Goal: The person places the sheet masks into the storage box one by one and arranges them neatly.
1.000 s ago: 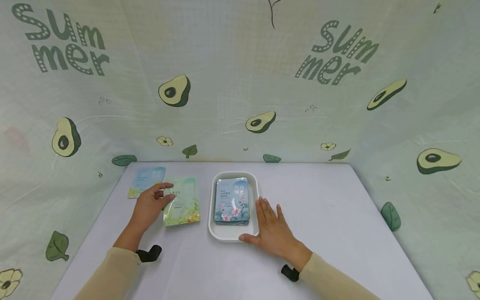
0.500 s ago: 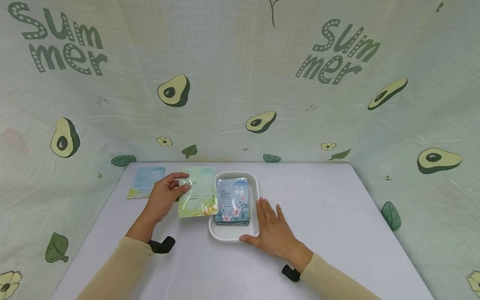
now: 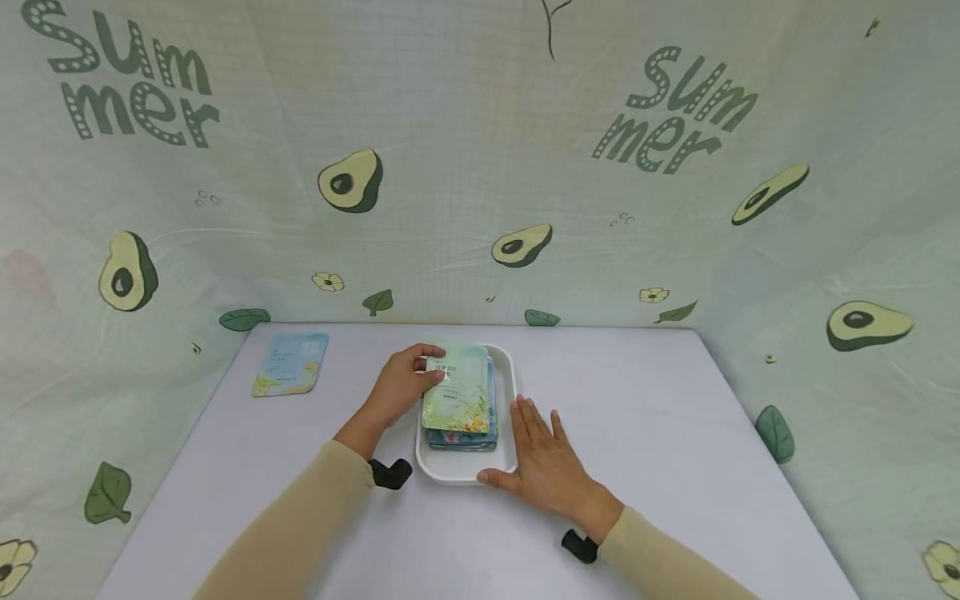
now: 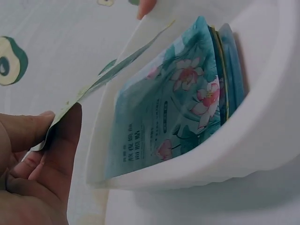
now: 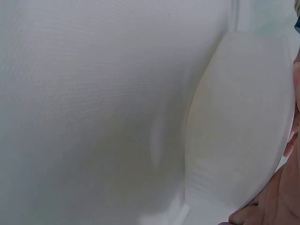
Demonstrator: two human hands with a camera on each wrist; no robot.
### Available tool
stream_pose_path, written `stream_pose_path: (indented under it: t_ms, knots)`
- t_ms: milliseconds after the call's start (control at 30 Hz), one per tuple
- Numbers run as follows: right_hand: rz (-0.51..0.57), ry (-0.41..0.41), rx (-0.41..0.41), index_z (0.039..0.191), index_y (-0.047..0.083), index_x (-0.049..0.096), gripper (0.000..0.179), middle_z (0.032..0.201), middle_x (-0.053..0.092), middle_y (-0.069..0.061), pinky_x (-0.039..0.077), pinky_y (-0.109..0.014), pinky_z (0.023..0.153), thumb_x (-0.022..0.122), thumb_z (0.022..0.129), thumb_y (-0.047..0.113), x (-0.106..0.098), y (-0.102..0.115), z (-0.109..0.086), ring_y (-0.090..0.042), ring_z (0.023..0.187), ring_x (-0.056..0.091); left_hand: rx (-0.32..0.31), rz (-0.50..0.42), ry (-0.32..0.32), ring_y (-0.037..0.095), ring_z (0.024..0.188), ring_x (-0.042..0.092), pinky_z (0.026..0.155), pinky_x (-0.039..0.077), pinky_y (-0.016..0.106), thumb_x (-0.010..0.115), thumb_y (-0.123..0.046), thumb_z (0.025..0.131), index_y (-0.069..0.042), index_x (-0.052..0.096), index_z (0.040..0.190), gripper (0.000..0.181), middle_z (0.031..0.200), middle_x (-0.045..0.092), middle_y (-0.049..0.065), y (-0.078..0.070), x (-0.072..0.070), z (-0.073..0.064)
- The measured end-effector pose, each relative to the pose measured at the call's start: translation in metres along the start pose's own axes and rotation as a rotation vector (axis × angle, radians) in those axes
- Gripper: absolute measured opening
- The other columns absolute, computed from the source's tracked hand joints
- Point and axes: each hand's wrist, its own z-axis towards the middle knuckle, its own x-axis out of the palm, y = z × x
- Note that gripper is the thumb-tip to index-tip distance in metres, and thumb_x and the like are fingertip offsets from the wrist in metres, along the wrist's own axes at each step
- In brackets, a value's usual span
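My left hand (image 3: 396, 388) pinches a green sheet mask packet (image 3: 456, 398) by its left edge, thumb on top. In the left wrist view that packet (image 4: 89, 86) is tilted above a stack of blue lotus-printed sheet mask packets (image 4: 173, 98), apart from them. The stack lies inside a white tray (image 3: 450, 471), and the green packet hides most of it from the head view. My right hand (image 3: 546, 463) rests along the tray's right side with straight fingers, thumb at the near right corner. In the right wrist view it shows beside the tray's outer wall (image 5: 239, 126).
Another sheet mask packet (image 3: 291, 365), blue and yellow, lies flat at the table's back left. The table (image 3: 637, 400) has a white cover. A printed cloth (image 3: 435, 167) with avocados hangs behind it and along both sides.
My left hand has carried the green packet rightwards from the table left of the tray to above the stack. My right hand has stayed against the tray.
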Motion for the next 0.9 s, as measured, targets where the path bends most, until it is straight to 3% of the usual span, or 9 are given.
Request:
stream_pose_path:
  t_ms: [167,333,500,633,767,900]
  knots:
    - [0.009,-0.009,-0.005,0.165,-0.008,0.020,0.123,0.173,0.020,-0.026,0.018,-0.070,0.126,0.051,0.090,0.086,0.000,0.001,0.000,-0.041,0.161,0.022,-0.028,0.042,-0.008,0.029,0.116,0.058,0.088,0.054,0.039,0.074,-0.013,0.100,-0.017,0.070,0.133,0.034,0.128,0.066,0.014,-0.001,0.010,0.001]
    - [-0.002,-0.011,-0.005,0.165,-0.007,0.020,0.122,0.172,0.020,-0.026,0.018,-0.070,0.126,0.050,0.091,0.085,0.001,0.000,0.000,-0.040,0.161,0.023,-0.051,0.118,0.009,0.032,0.131,0.059,0.102,0.054,0.049,0.074,-0.015,0.100,-0.017,0.068,0.137,0.038,0.139,0.065,0.017,0.003,0.013,0.004]
    - [-0.006,-0.016,-0.007,0.164,-0.008,0.020,0.122,0.172,0.020,-0.027,0.019,-0.070,0.126,0.050,0.091,0.086,0.001,0.001,0.000,-0.040,0.161,0.023,-0.037,0.267,0.042,0.034,0.128,0.062,0.103,0.055,0.053,0.071,-0.015,0.101,-0.014,0.062,0.148,0.048,0.141,0.064,0.020,0.003,0.016,0.007]
    - [-0.007,-0.018,-0.011,0.164,-0.008,0.021,0.122,0.172,0.021,-0.027,0.019,-0.070,0.126,0.050,0.091,0.085,0.000,0.001,0.000,-0.041,0.160,0.024,-0.041,0.338,0.049,0.038,0.138,0.057,0.110,0.051,0.055,0.067,-0.013,0.102,-0.011,0.054,0.155,0.054,0.152,0.057,0.022,-0.003,0.018,0.005]
    - [-0.006,-0.013,-0.005,0.164,-0.008,0.021,0.122,0.172,0.020,-0.026,0.019,-0.070,0.126,0.051,0.091,0.085,0.000,0.001,0.000,-0.041,0.161,0.023,-0.059,0.384,0.037,0.039,0.146,0.051,0.116,0.046,0.057,0.062,-0.013,0.105,-0.008,0.049,0.158,0.055,0.159,0.051,0.020,-0.012,0.020,0.000]
    - [0.001,-0.010,-0.001,0.164,-0.007,0.021,0.122,0.172,0.020,-0.026,0.018,-0.070,0.126,0.051,0.091,0.086,0.000,0.001,0.000,-0.040,0.161,0.022,-0.041,0.440,-0.016,0.036,0.136,0.060,0.109,0.053,0.054,0.058,-0.012,0.107,-0.007,0.050,0.157,0.052,0.153,0.058,0.020,-0.018,0.020,-0.007]
